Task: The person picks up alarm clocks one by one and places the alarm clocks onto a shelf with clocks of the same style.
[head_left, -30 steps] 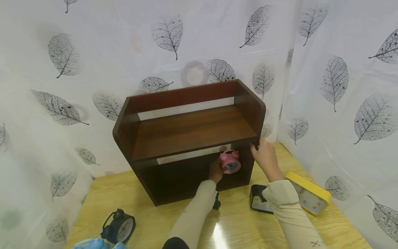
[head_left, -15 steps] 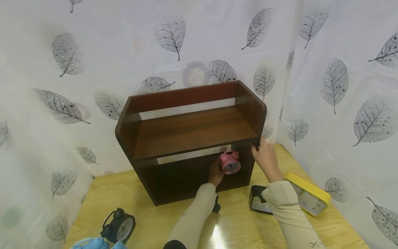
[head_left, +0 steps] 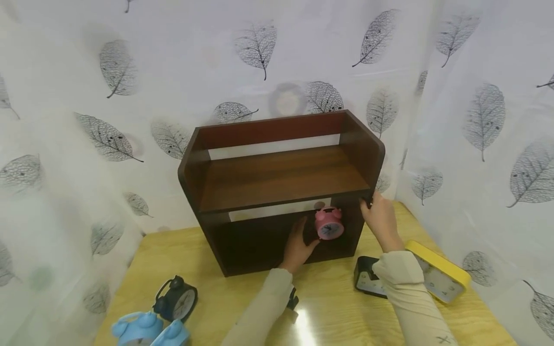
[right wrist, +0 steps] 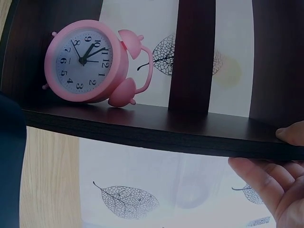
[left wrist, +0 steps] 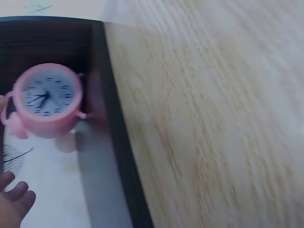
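Note:
A pink twin-bell alarm clock (head_left: 330, 226) stands in the lower compartment of the dark brown wooden shelf (head_left: 277, 175), close to its right side panel. In the right wrist view, the face of the pink alarm clock (left wrist: 47, 95) and both its bells show beside the panel. My left hand (head_left: 297, 250) is just left of the clock, fingers spread and the thumb pointing toward its base. On the shelf's right side panel, my right hand (head_left: 381, 220) grips the front edge, thumb inside and fingers outside.
A black twin-bell clock (head_left: 176, 299) and two light blue clocks (head_left: 138, 329) stand at the front left of the wooden table (head_left: 216, 317). Under my right sleeve are a black clock (head_left: 369, 278) and a yellow-framed clock (head_left: 439, 274). A leaf-patterned curtain (head_left: 285, 43) hangs behind.
My left hand has let go of the pink alarm clock and drawn slightly left, its fingers spreading. The right hand keeps its grip on the shelf. The head view has shifted slightly left.

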{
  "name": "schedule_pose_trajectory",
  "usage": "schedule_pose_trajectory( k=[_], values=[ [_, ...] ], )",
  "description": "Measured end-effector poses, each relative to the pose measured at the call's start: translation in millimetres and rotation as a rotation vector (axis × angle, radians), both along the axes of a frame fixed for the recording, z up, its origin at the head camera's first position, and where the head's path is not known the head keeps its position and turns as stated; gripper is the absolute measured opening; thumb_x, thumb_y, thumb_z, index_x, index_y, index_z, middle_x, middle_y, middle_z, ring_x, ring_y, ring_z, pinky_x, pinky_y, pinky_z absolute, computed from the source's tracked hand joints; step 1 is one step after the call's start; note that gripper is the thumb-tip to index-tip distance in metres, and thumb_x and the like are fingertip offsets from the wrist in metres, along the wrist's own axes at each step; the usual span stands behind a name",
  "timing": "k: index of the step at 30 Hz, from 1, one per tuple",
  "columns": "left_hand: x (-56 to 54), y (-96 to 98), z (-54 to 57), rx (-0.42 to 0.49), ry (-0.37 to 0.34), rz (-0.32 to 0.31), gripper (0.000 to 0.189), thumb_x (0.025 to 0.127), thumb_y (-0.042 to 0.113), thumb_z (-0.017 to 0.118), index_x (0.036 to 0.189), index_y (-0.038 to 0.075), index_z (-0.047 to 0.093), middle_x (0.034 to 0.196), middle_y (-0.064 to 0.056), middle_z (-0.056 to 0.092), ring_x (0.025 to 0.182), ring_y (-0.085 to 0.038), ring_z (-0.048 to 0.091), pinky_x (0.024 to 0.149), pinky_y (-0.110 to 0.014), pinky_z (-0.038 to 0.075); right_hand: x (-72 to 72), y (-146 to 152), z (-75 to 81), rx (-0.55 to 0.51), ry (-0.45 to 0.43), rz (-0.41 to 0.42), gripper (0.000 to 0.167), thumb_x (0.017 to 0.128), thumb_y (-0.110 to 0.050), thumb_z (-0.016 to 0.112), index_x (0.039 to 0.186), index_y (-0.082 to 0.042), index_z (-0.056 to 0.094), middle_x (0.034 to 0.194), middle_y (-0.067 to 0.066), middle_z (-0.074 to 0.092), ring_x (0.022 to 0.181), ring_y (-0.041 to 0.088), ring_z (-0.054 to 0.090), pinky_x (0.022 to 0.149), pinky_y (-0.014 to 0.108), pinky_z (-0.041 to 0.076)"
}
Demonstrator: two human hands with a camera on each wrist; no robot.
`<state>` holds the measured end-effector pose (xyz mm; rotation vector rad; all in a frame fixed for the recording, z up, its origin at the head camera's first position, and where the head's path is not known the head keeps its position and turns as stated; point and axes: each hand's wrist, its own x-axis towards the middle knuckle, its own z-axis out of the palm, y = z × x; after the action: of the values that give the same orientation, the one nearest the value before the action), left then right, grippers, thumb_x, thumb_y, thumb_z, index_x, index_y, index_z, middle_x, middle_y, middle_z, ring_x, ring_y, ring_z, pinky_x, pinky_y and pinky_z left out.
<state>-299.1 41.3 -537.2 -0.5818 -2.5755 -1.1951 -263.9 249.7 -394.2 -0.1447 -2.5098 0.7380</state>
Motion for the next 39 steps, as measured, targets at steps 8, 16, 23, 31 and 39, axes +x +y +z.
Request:
schedule_pose_trajectory(
  k=[8,16,23,31,39],
  values=[
    [42.0,-36.9,18.4,-0.045,0.049,0.027,0.077,0.084,0.028,0.07,0.147,0.019,0.027,0.147,-0.013,0.038,0.129,-0.031,0.045,0.098,-0.045,0.045,-2.4,0.7,-6.2,0.006,0.003,0.001,0.028,0.087,-0.012,0.057,0.102,0.011,0.053,0.093,0.038,0.063,0.085,0.051,0.061,0.073,0.057,0.047],
    [94.3,-73.4,34.1,-0.051,0.062,0.084,0.073,0.083,0.025,0.071,0.145,0.015,0.033,0.143,-0.012,0.041,0.126,-0.033,0.048,0.093,-0.045,0.049,0.0,0.0,-9.9,0.014,0.014,0.018,0.03,0.087,-0.011,0.057,0.108,0.01,0.052,0.093,0.038,0.063,0.084,0.05,0.062,0.072,0.057,0.048],
    [119.1,-107.5,35.5,-0.136,0.163,0.202,0.072,0.078,0.025,0.075,0.139,0.008,0.041,0.137,-0.015,0.046,0.12,-0.034,0.051,0.079,-0.035,0.055,0.6,-0.9,-8.8,0.011,0.028,0.023,0.028,0.087,-0.011,0.057,0.106,0.009,0.052,0.093,0.038,0.062,0.085,0.052,0.061,0.072,0.058,0.047],
    [137.3,-151.1,33.0,-0.129,0.168,0.379,0.071,0.075,0.022,0.079,0.136,0.009,0.045,0.134,-0.013,0.049,0.115,-0.034,0.056,0.079,-0.039,0.054,1.2,-2.8,-6.1,0.013,0.03,0.035,0.027,0.088,-0.012,0.056,0.105,0.009,0.052,0.093,0.039,0.062,0.085,0.052,0.061,0.071,0.058,0.048],
    [151.5,-191.2,33.2,-0.096,0.172,0.518,0.069,0.075,0.018,0.078,0.135,0.011,0.046,0.133,-0.013,0.05,0.117,-0.034,0.052,0.079,-0.045,0.053,1.6,-3.4,-2.9,0.018,0.059,0.033,0.024,0.088,-0.01,0.055,0.099,0.011,0.053,0.092,0.039,0.062,0.083,0.053,0.061,0.069,0.058,0.047]
  ],
)
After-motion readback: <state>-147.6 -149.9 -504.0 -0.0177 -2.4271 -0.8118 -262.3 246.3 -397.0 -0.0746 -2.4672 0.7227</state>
